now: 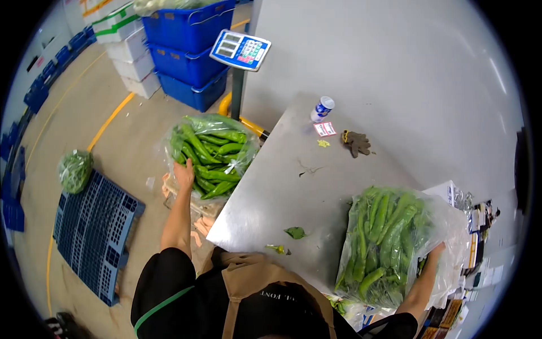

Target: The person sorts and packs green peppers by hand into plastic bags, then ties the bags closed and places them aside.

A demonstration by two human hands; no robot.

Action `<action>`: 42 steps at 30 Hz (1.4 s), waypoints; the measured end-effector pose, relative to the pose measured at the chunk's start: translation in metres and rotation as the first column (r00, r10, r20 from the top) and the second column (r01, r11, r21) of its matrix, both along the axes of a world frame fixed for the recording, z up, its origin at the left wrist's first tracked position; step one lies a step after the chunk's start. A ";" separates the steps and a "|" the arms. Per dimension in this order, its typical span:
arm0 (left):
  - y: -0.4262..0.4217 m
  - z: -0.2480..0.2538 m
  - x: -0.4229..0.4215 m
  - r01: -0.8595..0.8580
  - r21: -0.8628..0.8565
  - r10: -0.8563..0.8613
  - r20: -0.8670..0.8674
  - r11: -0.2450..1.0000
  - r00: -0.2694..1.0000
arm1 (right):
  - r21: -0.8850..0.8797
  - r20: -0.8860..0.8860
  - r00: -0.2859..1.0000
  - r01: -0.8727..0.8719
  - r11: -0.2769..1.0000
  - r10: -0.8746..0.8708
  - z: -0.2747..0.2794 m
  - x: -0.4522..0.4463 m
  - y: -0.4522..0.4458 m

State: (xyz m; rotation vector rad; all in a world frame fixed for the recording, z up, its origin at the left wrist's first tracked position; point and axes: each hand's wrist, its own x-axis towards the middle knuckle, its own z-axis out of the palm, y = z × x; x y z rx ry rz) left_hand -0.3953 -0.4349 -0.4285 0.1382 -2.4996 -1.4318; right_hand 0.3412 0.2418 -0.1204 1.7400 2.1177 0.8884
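My left hand [183, 174] is at the near left side of a clear plastic bag of long green peppers [217, 150], its fingers closed on the edge of the bag. This bag sits off the left edge of the metal table, below the scale's display. At the right, a second bag of green peppers [384, 243] lies on the table. My right hand [437, 251] is at that bag's right side, among loose plastic. Its fingers are hidden by the plastic and the peppers.
On the steel table [265, 198] are a blue-and-white can [322, 109], a red-edged label [325, 129], a glove [355, 143] and leaf scraps. A scale display [240, 50] stands beyond, near stacked blue crates [189, 62]. A blue pallet [93, 231] lies on the floor, left.
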 end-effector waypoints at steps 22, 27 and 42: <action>-0.028 -0.053 -0.070 0.020 -0.089 -0.006 0.156 0.996 0.988 | 0.095 -0.491 0.655 -0.616 0.782 0.575 0.086 -0.060 -0.215; -0.025 -0.057 -0.079 -0.120 -0.408 0.114 -0.037 0.905 0.993 | 0.230 -0.384 0.572 -0.701 0.675 0.725 0.076 -0.054 -0.247; -0.027 -0.015 -0.047 0.240 0.041 -0.242 0.042 0.970 0.969 | 0.202 -0.654 0.521 -0.579 0.790 0.549 0.056 -0.042 -0.220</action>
